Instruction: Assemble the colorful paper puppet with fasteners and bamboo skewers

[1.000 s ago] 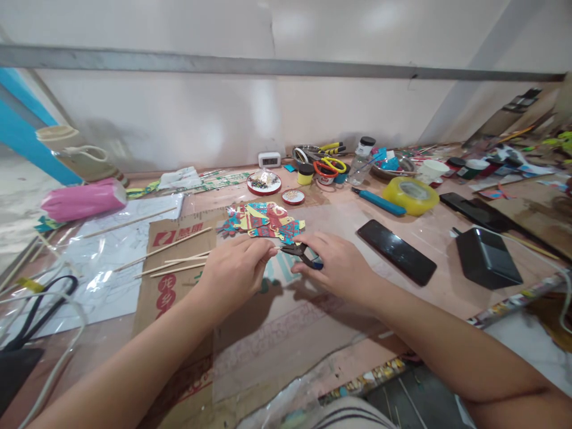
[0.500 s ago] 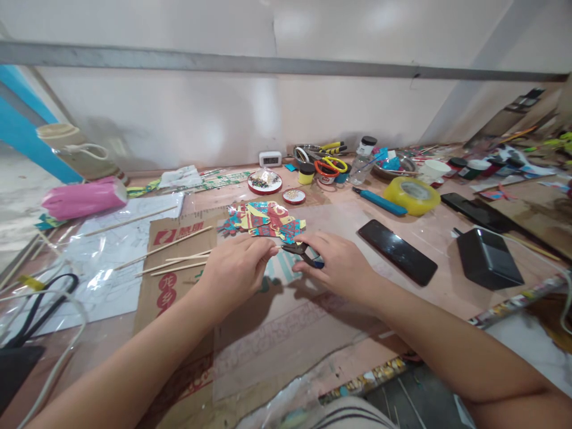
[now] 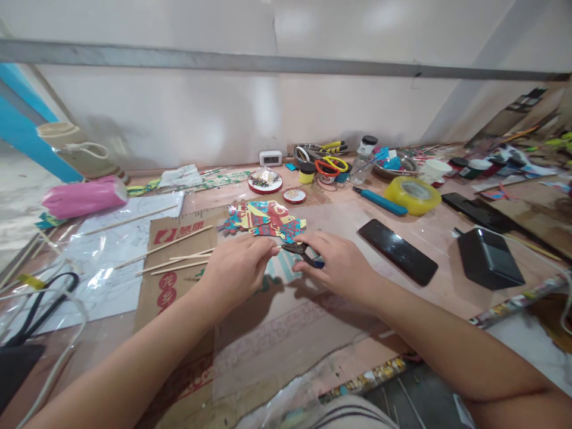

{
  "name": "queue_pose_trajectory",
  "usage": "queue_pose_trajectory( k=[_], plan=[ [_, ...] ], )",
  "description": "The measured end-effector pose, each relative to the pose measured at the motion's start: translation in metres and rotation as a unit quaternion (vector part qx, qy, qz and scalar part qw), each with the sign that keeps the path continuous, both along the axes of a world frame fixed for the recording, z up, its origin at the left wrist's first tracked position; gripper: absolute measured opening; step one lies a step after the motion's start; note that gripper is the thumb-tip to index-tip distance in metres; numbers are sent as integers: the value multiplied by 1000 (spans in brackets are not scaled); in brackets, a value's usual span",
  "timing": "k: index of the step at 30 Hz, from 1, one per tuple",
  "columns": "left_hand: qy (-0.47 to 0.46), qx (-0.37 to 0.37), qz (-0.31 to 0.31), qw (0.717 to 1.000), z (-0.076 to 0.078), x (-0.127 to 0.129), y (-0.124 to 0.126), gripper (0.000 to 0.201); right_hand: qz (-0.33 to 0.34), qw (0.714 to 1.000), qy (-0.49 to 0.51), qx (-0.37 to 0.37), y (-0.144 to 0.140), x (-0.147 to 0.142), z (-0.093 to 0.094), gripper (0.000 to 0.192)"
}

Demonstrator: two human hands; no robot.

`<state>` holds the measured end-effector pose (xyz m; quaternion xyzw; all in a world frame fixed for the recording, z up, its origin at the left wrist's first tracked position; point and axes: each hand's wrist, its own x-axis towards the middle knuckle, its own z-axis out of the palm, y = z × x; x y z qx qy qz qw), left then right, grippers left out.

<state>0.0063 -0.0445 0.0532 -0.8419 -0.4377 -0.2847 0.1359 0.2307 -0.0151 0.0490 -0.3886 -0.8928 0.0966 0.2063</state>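
Note:
My right hand (image 3: 333, 262) is closed around the handles of small dark pliers (image 3: 300, 250), whose jaws point left toward my other hand. Thumb and fingers of my left hand (image 3: 239, 259) are pinched together by the jaw tips; what lies in the pinch is too small to name. Just beyond both hands rests a painted cut-out figure (image 3: 268, 220) in red, blue and yellow, flat on the work surface. Thin wooden sticks (image 3: 179, 262) lie on a cardboard sheet (image 3: 156, 238) to the left of my left hand.
Two small dishes, one with dark beads (image 3: 265, 180) and one with pale bits (image 3: 294, 195), stand behind the figure. To the right are a phone (image 3: 397, 251), a blue cutter (image 3: 382, 201), yellow tape (image 3: 413, 195) and a black box (image 3: 489, 257). Scissors (image 3: 333, 165) lie at the back.

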Motion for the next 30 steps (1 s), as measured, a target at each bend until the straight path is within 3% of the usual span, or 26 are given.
queue_pose_trajectory(
  k=[5,9,11,14,16,21,30],
  plan=[
    [-4,33,-17,999,-2,-2,0,20,-3,998,0,-56,-4,-1,6,50],
    [76,62,-28,995,1,-8,-1,11,11,985,25,-171,-6,-4,11,37],
    [131,72,-29,988,4,-11,-3,12,33,964,42,-259,-7,-5,13,35],
    [165,85,-33,982,8,-13,-4,12,74,901,79,-419,-5,-4,13,46],
    [157,81,-28,984,6,-13,-3,12,82,879,105,-458,-4,-3,11,49],
    [73,61,-10,995,-3,-8,2,11,61,942,100,-314,-2,-4,8,41],
    [-7,52,-2,999,0,-2,-1,18,11,992,53,-113,-5,-5,7,46]
  ],
)
